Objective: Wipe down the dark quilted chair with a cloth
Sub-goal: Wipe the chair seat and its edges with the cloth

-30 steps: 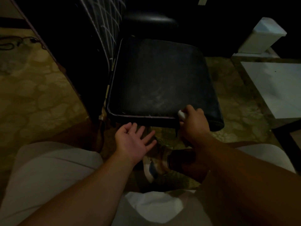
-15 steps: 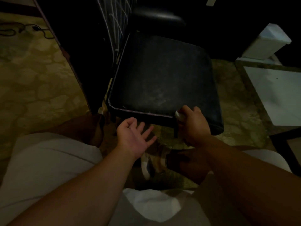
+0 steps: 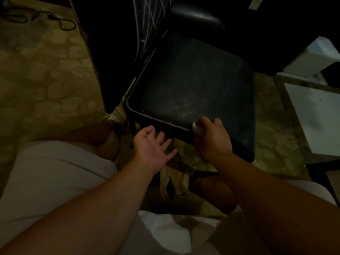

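Right hand [image 3: 211, 138] sits at the front edge of the dark padded chair seat [image 3: 193, 85], fingers curled round a small white wad of cloth [image 3: 197, 128]. The cloth pokes out on the thumb side and is pressed against the seat's front rim, near the middle of that edge. Left hand [image 3: 152, 148] hovers palm-up just below and in front of the seat's left front corner, fingers loosely spread, holding nothing, not touching the chair. Dusty grey smears show on the seat surface behind the cloth. Patterned yellowish carpet [image 3: 46, 80] lies beneath; a black cable [image 3: 60, 21] lies top left.
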The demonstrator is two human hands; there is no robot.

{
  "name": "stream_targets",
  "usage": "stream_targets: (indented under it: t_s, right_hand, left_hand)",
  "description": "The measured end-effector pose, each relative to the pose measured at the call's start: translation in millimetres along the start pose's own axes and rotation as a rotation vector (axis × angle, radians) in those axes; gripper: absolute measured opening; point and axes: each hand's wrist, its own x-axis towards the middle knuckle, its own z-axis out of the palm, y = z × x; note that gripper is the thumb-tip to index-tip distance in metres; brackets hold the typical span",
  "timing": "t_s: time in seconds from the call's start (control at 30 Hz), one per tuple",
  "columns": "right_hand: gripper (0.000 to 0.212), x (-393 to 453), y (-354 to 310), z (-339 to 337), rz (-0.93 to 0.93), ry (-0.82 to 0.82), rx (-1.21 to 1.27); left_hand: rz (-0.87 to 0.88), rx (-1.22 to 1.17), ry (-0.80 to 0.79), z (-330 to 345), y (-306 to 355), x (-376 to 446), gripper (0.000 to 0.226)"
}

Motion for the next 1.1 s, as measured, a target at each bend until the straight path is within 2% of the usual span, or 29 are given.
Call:
stream_targets:
  t_s: [0.13, 0.23, 0.43, 0.67, 0.83, 0.97, 1.1]
  right_hand:
    - [0.027, -10, 14, -5, 0.040, -0.023, -0.030]
    - [0.030, -1, 0, -1, 0.065, -0.022, -0.016]
    - [0.032, 23, -45, 15, -0.139, -0.043, 0.104]
    - [0.040, 9, -13, 3, -0.092, -0.103, -0.045]
    - [0.035, 26, -39, 11, -0.128, -0.050, -0.017]
    - [0.037, 39, -66, 19, -0.192, -0.069, 0.022]
    - [0.039, 31, -48, 10, -0.169, -0.118, -0.025]
  left_hand:
    - [0.014, -0.019, -0.013, -2, 5, 2, 0.063]
    - [0.028, -0.010, -0.012, -2, 5, 4, 0.062]
    - [0.055, 0.008, 0.014, 2, 13, 8, 0.064]
    - [0.074, 0.032, 0.041, -3, 22, 17, 0.063]
    - [0.052, 0.078, 0.042, -1, 21, 18, 0.067]
    - [0.004, 0.195, 0.072, -4, 45, 17, 0.068]
    - [0.014, 0.298, 0.101, -22, 89, 22, 0.070]
